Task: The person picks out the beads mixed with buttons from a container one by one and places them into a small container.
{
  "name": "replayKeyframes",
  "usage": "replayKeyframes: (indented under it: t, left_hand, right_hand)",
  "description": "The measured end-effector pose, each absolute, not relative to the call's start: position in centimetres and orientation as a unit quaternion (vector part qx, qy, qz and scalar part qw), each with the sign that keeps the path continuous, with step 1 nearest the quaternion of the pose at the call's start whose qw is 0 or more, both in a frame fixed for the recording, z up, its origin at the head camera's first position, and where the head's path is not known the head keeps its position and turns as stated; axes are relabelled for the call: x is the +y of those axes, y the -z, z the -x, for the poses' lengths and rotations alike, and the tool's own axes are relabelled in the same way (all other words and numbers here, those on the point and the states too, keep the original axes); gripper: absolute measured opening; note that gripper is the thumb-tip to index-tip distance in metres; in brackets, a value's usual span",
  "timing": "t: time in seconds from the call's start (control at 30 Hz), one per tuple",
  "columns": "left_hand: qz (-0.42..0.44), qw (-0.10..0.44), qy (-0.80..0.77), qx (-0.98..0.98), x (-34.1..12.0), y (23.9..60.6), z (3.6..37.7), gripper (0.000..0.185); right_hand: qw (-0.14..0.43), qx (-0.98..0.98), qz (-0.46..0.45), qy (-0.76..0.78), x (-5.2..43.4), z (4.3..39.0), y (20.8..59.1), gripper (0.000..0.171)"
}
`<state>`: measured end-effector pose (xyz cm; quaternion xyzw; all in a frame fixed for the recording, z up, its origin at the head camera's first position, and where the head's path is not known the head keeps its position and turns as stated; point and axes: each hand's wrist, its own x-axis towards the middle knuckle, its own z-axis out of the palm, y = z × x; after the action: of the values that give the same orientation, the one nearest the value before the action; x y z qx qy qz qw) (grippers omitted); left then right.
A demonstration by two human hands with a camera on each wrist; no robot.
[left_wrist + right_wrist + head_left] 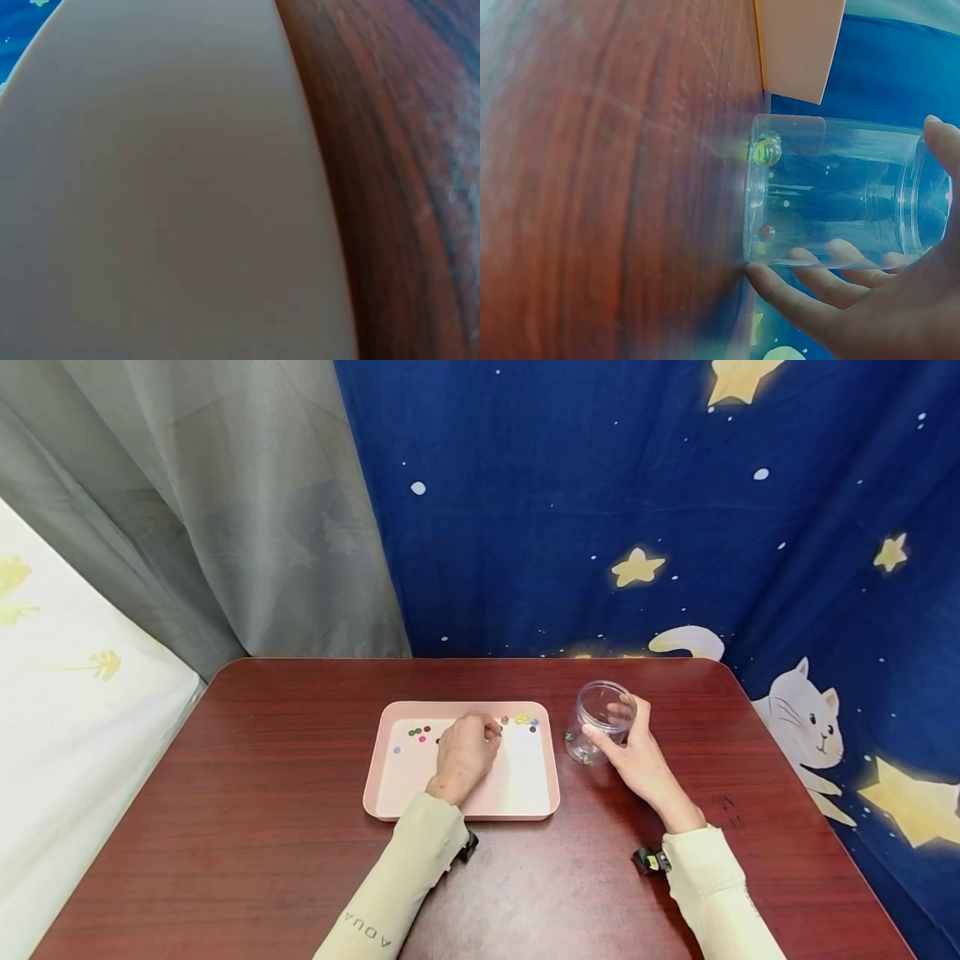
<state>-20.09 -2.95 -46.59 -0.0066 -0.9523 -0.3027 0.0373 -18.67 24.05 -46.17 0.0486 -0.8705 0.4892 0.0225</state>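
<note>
From above we see our left hand point(467, 752) curled over beads point(420, 732) in the pink tray point(525, 810); whether it pinches one, we cannot tell. Our right hand point(637, 760) grips the jar point(600, 720); only its wrist view shows two beads point(766, 148) inside.

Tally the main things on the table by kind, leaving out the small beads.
Pink tray: 1
Clear jar: 1
Hands: 2, left hand on the tray, right hand gripping the jar
Total: 4
</note>
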Motion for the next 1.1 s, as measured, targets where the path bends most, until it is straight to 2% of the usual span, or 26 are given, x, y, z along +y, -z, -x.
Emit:
replayKeyframes:
  t: [0.73, 1.1]
  left_hand:
    - [-0.011, 0.019, 0.31, -0.95, -2.94, 46.71, 20.14, 0.008]
    - [0.004, 0.067, 0.32, -0.945, -2.78, 46.52, 20.04, 0.008]
  right_hand:
    - [0.019, -0.87, -0.049, -0.49, 24.11, 18.64, 46.22, 0.084]
    - [0.024, -0.87, -0.051, -0.489, 24.12, 18.64, 46.17, 0.084]
